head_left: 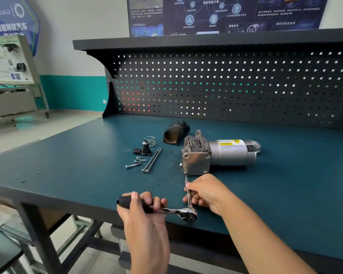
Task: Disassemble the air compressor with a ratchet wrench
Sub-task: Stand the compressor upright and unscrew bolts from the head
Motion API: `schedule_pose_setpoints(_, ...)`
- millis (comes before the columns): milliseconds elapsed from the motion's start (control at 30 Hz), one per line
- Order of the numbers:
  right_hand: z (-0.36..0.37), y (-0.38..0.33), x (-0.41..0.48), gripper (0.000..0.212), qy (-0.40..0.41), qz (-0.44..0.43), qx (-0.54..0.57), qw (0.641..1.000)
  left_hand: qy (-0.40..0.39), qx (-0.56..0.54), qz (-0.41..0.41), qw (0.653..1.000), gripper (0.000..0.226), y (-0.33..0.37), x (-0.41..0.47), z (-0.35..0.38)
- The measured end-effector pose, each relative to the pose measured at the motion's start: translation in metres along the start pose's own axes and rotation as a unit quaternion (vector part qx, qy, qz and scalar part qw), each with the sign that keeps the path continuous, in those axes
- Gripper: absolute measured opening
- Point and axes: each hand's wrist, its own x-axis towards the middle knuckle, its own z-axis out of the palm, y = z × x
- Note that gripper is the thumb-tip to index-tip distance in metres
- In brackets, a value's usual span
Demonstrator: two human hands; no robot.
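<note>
Air compressor (216, 155) lies on the blue table (67, 175) at centre frame. The left hand (145, 206) grips the ratchet wrench (178, 211) by its handle. The right hand (206, 191) pinches the extension bar (187, 186), whose tip meets a lower-corner bolt (185, 172). This looks like the loosening step; the next move calls for swinging the handle while steadying the bar.

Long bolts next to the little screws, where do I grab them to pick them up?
Pinch the two long bolts around the middle of their shafts, coming straight down from above. They lie flat, side by side on the table, so one pinch across both should work; the small screws crowd the left near the heads.
</note>
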Motion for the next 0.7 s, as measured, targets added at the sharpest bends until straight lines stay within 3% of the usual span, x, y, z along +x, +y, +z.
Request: schedule_pose_setpoints(700,0.007,-0.0028,0.0014,0.019,0.05,0.01,-0.015,0.999,0.001,-0.016,0.001,1.0,0.03,-0.0017,-0.0016,-0.0058)
